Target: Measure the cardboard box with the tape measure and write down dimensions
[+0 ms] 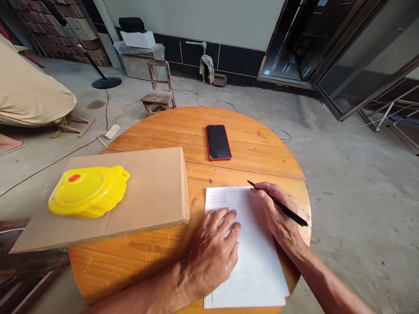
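White paper sheets (252, 244) lie on the round wooden table (157, 253), with small handwritten marks in rows near the top and fainter ones near the bottom. My left hand (218, 248) rests on the left side of the paper, fingers spread and slightly bent, holding nothing. At the paper's upper right edge, my right hand (278, 213) grips a black pen (290, 212) between thumb and fingers. The pen is tilted, its tip pointing to the upper left, near the top edge of the sheet. Whether the tip touches anything I cannot tell.
A phone in a red case (219, 142) lies beyond the paper. On the left, a yellow plastic case (88, 192) sits on a cardboard box (157, 187) that overhangs the table edge. Behind are a small wooden chair (159, 87), floor cables and a stand base (106, 82).
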Tool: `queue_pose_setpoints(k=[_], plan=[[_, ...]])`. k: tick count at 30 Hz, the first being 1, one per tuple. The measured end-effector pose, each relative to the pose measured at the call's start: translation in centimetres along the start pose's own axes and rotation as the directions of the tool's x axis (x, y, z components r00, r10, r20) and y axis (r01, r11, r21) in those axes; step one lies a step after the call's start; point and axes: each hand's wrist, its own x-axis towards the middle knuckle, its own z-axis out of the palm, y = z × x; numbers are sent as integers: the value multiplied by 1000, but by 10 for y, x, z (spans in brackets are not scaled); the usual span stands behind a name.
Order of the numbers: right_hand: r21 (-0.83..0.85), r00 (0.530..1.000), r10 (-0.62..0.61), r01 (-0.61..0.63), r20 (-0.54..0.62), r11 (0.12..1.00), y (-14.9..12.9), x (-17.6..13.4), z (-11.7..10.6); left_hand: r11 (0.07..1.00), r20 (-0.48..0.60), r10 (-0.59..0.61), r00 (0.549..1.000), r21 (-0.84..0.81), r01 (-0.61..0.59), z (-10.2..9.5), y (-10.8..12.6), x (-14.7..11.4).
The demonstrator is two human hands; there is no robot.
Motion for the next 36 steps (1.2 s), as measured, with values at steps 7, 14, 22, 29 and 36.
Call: queue_pose_setpoints(k=[7, 14, 22, 29, 36], plan=[[-159, 983, -121, 143, 139, 977, 17, 10, 4, 1000, 35, -6, 999, 1, 6, -5, 2, 3], [-171, 981, -183, 191, 61, 967, 6, 0, -1, 1000, 37, -24, 999, 14, 23, -2, 4, -1], [-15, 958, -66, 73, 280, 997, -28, -23, -2, 995, 55, -97, 994, 22, 95, 0, 4, 0], [-13, 981, -89, 93, 174, 996, -10, -17, 18, 995, 53, -104, 993, 8, 103, 1, 4, 1], [-59, 973, -123, 137, 193, 989, -12, -17, 21, 993, 77, -114, 991, 3, 114, -3, 4, 2]])
